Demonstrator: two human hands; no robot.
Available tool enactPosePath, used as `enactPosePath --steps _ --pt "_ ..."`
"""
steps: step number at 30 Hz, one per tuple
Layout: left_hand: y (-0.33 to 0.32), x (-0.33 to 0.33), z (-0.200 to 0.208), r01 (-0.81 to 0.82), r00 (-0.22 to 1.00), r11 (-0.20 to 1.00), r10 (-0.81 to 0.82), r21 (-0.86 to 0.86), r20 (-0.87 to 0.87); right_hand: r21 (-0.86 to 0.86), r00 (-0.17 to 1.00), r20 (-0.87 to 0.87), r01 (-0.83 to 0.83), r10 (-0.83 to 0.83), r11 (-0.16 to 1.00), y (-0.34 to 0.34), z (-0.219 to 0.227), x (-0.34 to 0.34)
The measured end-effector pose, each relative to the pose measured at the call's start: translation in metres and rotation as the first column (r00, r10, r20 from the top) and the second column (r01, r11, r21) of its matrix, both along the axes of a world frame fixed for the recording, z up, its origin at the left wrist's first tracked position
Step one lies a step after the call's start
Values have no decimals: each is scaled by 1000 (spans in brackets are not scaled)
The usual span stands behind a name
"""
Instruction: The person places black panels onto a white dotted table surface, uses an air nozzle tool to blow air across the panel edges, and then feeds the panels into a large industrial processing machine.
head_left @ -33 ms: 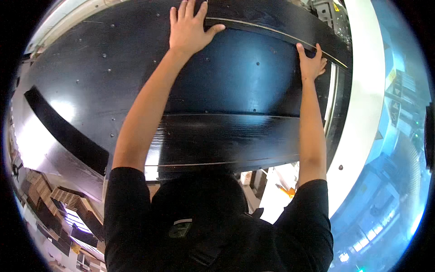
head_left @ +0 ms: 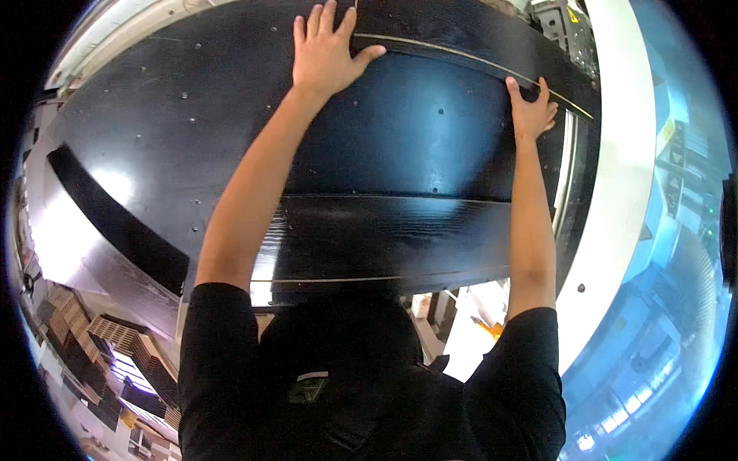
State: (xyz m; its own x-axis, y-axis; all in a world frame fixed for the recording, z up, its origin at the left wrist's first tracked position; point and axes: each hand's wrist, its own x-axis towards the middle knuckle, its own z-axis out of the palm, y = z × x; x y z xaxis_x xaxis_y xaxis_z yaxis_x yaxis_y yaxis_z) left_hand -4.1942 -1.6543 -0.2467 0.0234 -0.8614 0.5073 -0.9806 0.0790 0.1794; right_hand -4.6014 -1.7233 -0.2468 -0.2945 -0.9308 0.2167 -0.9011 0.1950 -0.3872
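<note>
A long black board (head_left: pixel 453 34) with a pale thin edge lies on the far side of a dark, dotted table (head_left: pixel 238 77). My left hand (head_left: pixel 327 58) rests palm down at the left end of that board, fingers spread and thumb out to the right. Farther right, my right hand (head_left: pixel 532 111) touches the board's near edge, its thumb and forefinger apart and the other fingers bent. Neither hand is wrapped round anything. A second black board (head_left: pixel 384 234) with a glossy grained face lies along the table's near side, below my hands and close to my body.
A white machine beam (head_left: pixel 626 177) runs down the right side, beside a blue see-through cover (head_left: pixel 653 323). Metal machine parts (head_left: pixel 557 23) stand at the far right. A black strip (head_left: pixel 115 219) lies along the left edge. Stacked brown boards (head_left: pixel 131 346) are at lower left.
The whole picture has shifted slightly right and down. Both hands keep their places against the far board.
</note>
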Motion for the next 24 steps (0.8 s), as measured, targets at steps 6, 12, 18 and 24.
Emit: enactPosePath --steps 6,12,18,24 --pt "1 -5 0 -11 1000 997 10 79 8 -7 999 -21 25 -25 1000 3 1 -3" --pt "10 -17 18 3 1000 976 2 218 -23 -328 991 -45 107 -128 939 6 -7 -17" --pt "137 23 54 347 915 887 -248 304 -319 -584 1000 17 10 1 812 -4 -3 30" --pt "433 78 136 140 651 983 -1 119 -759 -168 952 287 158 -105 973 21 -2 10"
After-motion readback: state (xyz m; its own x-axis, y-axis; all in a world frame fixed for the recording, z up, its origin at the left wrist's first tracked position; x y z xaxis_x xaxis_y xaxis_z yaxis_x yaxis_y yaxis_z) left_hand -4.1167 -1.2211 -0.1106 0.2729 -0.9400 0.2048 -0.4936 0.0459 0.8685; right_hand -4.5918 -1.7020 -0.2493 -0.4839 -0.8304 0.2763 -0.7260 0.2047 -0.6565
